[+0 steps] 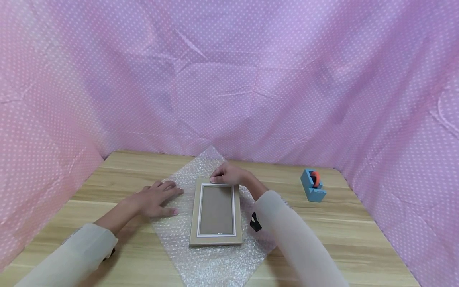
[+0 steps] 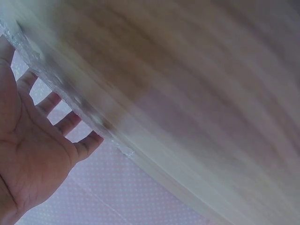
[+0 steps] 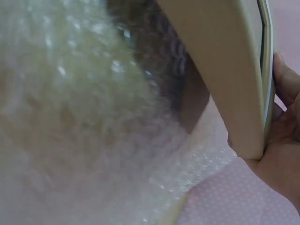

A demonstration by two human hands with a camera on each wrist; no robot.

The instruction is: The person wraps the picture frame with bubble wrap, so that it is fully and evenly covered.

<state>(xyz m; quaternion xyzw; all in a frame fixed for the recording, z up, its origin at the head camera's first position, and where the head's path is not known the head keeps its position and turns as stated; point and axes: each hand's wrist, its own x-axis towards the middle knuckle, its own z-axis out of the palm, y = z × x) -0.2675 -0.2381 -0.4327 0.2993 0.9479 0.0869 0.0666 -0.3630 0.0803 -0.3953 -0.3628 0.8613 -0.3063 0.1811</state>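
Observation:
A light wooden picture frame with a white inner border lies over a sheet of bubble wrap, set cornerwise on the table. My right hand pinches the frame's far edge near its right corner. In the right wrist view, thumb and fingers take the frame from both sides, with a dark shadow beneath its edge. To the frame's left, my left hand rests with spread fingers on the bubble wrap's left part. The left wrist view has those fingers at the edge of the wrap.
A blue tape dispenser with an orange-cored roll stands on the right of the wood-grain table. Pink dotted cloth hangs behind the table and along both sides.

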